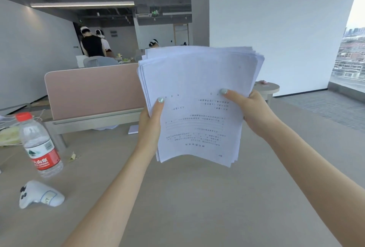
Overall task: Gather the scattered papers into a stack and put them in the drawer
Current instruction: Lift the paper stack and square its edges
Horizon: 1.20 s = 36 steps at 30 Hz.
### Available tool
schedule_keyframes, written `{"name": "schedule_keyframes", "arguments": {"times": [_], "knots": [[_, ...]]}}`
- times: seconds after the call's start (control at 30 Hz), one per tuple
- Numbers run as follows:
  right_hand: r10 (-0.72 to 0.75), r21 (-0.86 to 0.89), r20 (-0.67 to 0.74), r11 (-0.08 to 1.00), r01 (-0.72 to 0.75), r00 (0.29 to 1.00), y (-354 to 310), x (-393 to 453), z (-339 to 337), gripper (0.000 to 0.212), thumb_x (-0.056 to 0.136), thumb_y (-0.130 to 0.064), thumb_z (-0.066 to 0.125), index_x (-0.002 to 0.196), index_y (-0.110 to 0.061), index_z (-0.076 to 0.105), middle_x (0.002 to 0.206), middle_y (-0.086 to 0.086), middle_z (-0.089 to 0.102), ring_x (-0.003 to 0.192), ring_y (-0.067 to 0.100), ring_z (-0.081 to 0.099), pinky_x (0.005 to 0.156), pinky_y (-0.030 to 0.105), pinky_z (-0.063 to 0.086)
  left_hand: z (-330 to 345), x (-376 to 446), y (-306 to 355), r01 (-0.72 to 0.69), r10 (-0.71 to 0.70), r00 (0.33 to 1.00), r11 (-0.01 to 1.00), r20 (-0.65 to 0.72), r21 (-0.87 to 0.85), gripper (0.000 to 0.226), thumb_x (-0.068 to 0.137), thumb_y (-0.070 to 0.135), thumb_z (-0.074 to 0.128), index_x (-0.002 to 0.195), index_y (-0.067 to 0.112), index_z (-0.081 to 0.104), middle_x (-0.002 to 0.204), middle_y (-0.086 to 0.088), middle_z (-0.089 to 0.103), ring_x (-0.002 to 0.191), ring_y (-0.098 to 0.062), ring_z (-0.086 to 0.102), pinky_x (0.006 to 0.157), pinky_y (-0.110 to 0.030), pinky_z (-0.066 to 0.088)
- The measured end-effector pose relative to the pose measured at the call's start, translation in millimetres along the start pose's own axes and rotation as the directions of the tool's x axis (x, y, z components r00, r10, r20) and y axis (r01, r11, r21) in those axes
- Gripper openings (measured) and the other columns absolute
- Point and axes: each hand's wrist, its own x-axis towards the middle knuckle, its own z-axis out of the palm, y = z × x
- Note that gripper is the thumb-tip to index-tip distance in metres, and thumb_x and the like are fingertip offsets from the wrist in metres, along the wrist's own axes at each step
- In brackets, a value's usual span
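Paper stack held up above counter, left hand and right hand each pinching side edge. Sheets splayed; tap bottom edge square before drawer. Drawer not visible.

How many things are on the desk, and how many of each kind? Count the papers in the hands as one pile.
Paper stack, held up in the left hand and right hand: 1
Water bottle: 1
White controller: 1
Binder clip: 1
Small white pad: 1
Total: 5
The clutter at the left edge is too cut off to count.
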Motion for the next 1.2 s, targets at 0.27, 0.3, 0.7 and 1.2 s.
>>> {"name": "schedule_keyframes", "arguments": {"times": [0.27, 0.3, 0.7, 1.2], "knots": [[0.218, -0.105, 0.048, 0.972, -0.212, 0.975, 56.3, -19.7, -12.5, 0.025, 0.083, -0.026, 0.065, 0.102, -0.01, 0.07, 0.105, 0.006, 0.075, 0.094, 0.021, 0.072, 0.084, 0.036, 0.056, -4.3, -1.6, -15.0, -0.005, 0.003, 0.999, 0.999, 0.052, 0.047, 0.01, 0.091, 0.043, 0.046, 0.097, 0.043, 0.055, 0.101, 0.018, 0.065, 0.09, 0.003, 0.064, 0.074, -0.022, 0.049], [0.191, -0.086, 0.021, 0.978, -0.188, 0.981, 56.6, -19.2, -7.9, 0.025, 0.083, -0.025, 0.066, 0.1, -0.007, 0.071, 0.102, 0.007, 0.075, 0.09, 0.021, 0.073, 0.081, 0.036, 0.057, -3.7, -0.8, -14.5, 0.013, -0.015, 0.998, 0.999, 0.053, 0.046, 0.013, 0.09, 0.047, 0.046, 0.098, 0.044, 0.055, 0.105, 0.017, 0.064, 0.098, -0.002, 0.062, 0.08, -0.026, 0.048], [0.246, 0.023, 0.129, 0.968, -0.251, 0.961, 62.5, -25.8, -4.2, 0.018, 0.085, -0.023, 0.063, 0.098, -0.013, 0.071, 0.1, 0.004, 0.076, 0.092, 0.022, 0.072, 0.08, 0.036, 0.058, -26.9, -6.8, -41.9, 0.129, -0.138, 0.977, 0.989, 0.162, 0.065, 0.064, 0.073, 0.067, 0.046, 0.125, 0.03, 0.053, 0.129, 0.007, 0.06, 0.118, -0.01, 0.055, 0.105, -0.045, 0.038], [0.343, -0.007, 0.113, 0.939, -0.344, 0.933, 82.7, -61.4, -11.7, 0.029, 0.081, -0.028, 0.065, 0.106, -0.013, 0.068, 0.106, 0.003, 0.075, 0.097, 0.022, 0.071, 0.083, 0.038, 0.056, -26.7, -43.8, -52.1, 0.204, -0.227, 0.956, 0.969, 0.184, 0.138, 0.029, 0.087, 0.053, 0.046, 0.099, 0.034, 0.064, 0.103, 0.016, 0.07, 0.111, -0.012, 0.059, 0.09, -0.03, 0.047]]}}
